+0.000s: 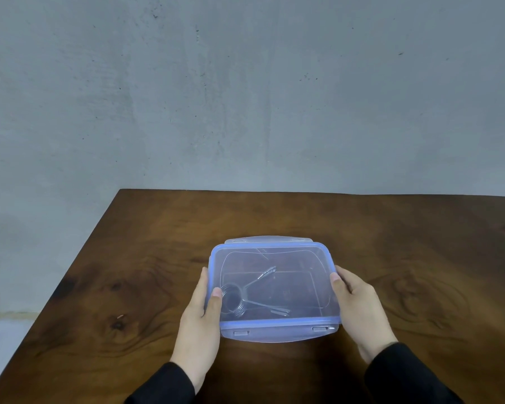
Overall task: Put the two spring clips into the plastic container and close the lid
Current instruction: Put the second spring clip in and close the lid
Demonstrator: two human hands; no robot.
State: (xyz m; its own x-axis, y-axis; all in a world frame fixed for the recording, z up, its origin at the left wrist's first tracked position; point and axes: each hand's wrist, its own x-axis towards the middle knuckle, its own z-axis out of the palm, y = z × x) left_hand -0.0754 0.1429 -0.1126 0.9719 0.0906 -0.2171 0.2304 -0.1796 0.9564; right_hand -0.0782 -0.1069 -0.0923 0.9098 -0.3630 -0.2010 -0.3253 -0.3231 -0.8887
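Note:
A clear plastic container (328, 301) with a blue-rimmed lid (274, 322) lying on top sits on the wooden table. Through the lid I see a metal spring clip (254, 293), a coil with two arms, near the left side; a thin second wire piece shows faintly near the far edge. My left hand (200, 313) holds the container's left side, thumb on the lid rim. My right hand (357, 304) grips its right side, thumb on the rim. The front and back lid flaps stick outward.
The dark wooden table (129, 287) ends at a left edge and a far edge against a grey concrete wall (245, 97). My black sleeves enter from the bottom of the view.

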